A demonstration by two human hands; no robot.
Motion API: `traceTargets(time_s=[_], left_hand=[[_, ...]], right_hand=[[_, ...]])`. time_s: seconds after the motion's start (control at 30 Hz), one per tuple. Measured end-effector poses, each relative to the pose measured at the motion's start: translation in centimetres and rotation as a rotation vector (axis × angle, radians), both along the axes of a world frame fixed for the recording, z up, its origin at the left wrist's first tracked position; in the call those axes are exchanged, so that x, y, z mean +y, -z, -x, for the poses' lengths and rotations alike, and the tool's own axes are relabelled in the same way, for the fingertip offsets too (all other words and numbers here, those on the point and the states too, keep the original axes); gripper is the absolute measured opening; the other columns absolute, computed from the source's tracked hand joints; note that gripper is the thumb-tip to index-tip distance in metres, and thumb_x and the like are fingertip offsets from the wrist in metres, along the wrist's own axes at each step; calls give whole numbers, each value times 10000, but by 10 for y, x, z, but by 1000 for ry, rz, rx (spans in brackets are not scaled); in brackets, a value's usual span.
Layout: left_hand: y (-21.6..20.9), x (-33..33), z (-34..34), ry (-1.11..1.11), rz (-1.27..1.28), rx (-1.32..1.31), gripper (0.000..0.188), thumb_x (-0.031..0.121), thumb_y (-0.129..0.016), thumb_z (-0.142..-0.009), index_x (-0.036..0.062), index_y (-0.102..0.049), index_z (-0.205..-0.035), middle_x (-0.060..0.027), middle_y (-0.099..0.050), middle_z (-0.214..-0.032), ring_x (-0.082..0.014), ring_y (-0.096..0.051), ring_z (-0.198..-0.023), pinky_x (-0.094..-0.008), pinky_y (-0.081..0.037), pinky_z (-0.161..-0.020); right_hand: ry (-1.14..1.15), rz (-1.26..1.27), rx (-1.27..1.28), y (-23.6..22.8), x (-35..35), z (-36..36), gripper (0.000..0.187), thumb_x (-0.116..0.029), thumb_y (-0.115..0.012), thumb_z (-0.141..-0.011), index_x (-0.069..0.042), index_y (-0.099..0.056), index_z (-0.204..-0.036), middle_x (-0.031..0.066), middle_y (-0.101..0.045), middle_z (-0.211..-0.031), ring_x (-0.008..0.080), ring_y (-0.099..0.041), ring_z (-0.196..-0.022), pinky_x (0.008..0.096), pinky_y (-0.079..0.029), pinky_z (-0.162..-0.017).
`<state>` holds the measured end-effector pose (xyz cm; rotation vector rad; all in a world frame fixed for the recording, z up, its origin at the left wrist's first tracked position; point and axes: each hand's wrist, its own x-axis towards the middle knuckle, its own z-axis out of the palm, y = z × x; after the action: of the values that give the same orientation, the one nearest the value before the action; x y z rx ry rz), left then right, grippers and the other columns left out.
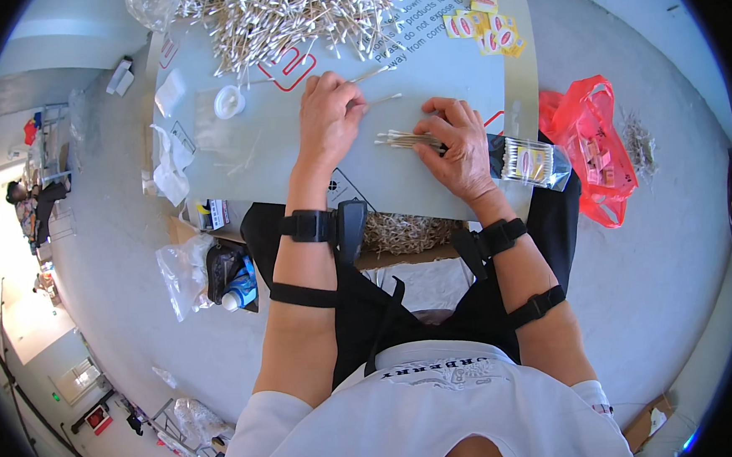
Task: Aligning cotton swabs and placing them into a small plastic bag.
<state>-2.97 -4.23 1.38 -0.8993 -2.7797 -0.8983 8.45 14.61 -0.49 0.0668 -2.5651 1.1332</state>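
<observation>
My left hand (330, 120) is closed over the table, its thumb and fingers pinched together. Cotton swabs (387, 99) stick out to the right from those fingers, their white tips apart from each other. My right hand (455, 143) is curled around a small bundle of cotton swabs (398, 139), whose tips point left, close above the table sheet. Part of that bundle is hidden under the fingers. Just right of this hand lies a clear packet of cotton swabs (534, 162) with a yellow label, at the table's near right edge.
A big heap of loose cotton swabs (278, 20) covers the table's far side. Small yellow cards (488, 27) lie far right. A round white lid (228, 102) and white scraps (171, 165) sit at left. A red plastic bag (600, 151) hangs beside the table; a swab-filled box (408, 233) stands below.
</observation>
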Motion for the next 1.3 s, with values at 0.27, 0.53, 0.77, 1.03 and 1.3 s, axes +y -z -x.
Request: traceTargets(time_s=[0.27,0.53,0.77,1.03,1.3], left_hand=[[1,31,-11,126,65,-53,98,55,-735,-686,84,-646,-712,-47,-581,-843,-285,-530,-913,-401,-453,-787],[5,21,11,-181,-67,116,136,58,-752,-706,78,-649,-793,-76,-595,-839,-315,-535,-875,-409,-453,-790],[8,26,23,-150,51,-1,96,80,-717,-779,56,-631,-814,-74,-614,-870,-297,-547,-911,-405,-461,-806],[-1,41,7,81,165,-51,44,29,-671,-766,38,-631,-779,-94,-621,-851,-317,-558,-889,-419,-469,-788],[-12,43,5,203,191,-174,13,36,-660,-774,34,-648,-773,-94,-628,-831,-311,-570,-874,-416,-474,-782]], right_hand=[[24,36,23,2,2,0,234,-109,-727,-635,-89,-627,-846,66,-579,-1083,285,-544,-994,401,-418,-853],[35,73,40,3,1,0,234,-96,-723,-643,-68,-589,-832,74,-575,-1079,297,-543,-973,403,-430,-854],[39,70,39,0,0,0,215,-85,-721,-645,-63,-587,-812,80,-578,-1069,297,-546,-973,402,-430,-857],[57,83,47,3,1,0,225,-82,-722,-654,-51,-584,-829,96,-583,-1072,310,-550,-976,407,-442,-858],[163,233,75,5,-2,0,251,-34,-678,-742,-11,-586,-974,149,-575,-1118,351,-553,-1024,416,-474,-881]])
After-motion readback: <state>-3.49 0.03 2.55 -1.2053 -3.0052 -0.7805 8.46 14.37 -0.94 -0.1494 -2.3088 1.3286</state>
